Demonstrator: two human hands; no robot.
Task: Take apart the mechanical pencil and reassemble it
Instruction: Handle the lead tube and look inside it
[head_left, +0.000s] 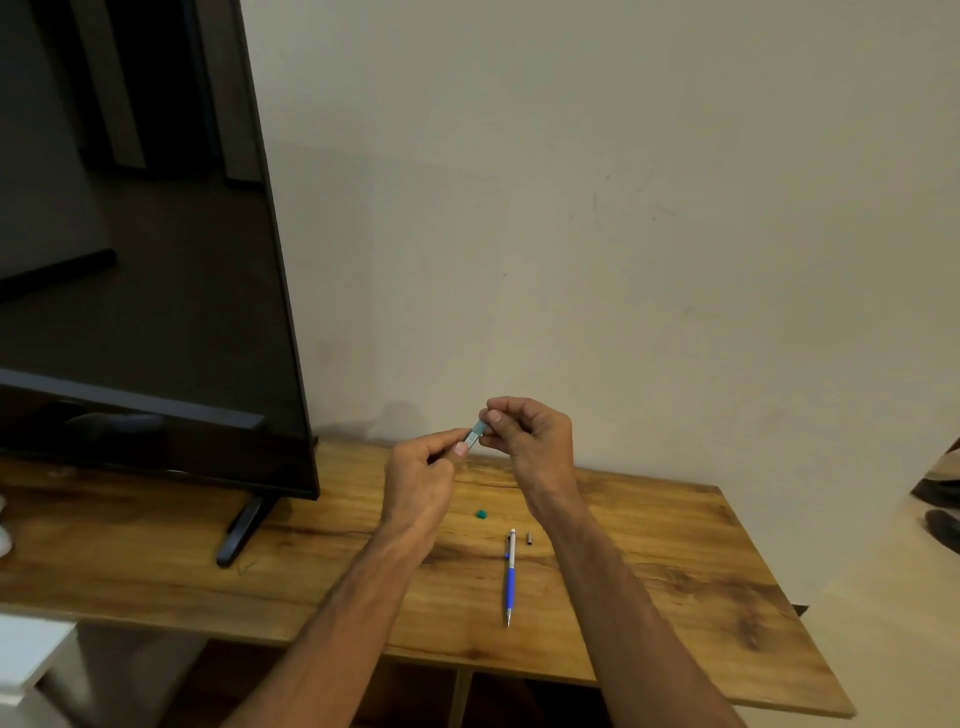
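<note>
Right, from my remote seat the mechanical pencil (510, 574) lies flat on the desk (675, 545), untouched by either hand. Its metal tip points toward me and its white top end points toward the wall. The grip section is blue, the upper barrel pale. Just beside that top end, on the right and apart from it, lies a small metal cap (529, 537). A little farther back and to the left sits a small teal piece (481, 514), on its own on the wood.

Above the back of the desk, both hands are raised and meet on a small teal tube (477, 434), held at a slant. The left hand (421, 478) pinches its lower end, thumb on top, with the other fingers (441, 439) curled in. The right hand (530, 431) pinches its upper end between thumb and curled fingers (506, 401). I cannot tell whether the tube is open or what is inside it; there is pale print on its side, too small to read.

To the left a dark television (156, 312) stands on the desk on a slanted black foot (241, 535). Behind everything is a plain cream wall (623, 208).
</note>
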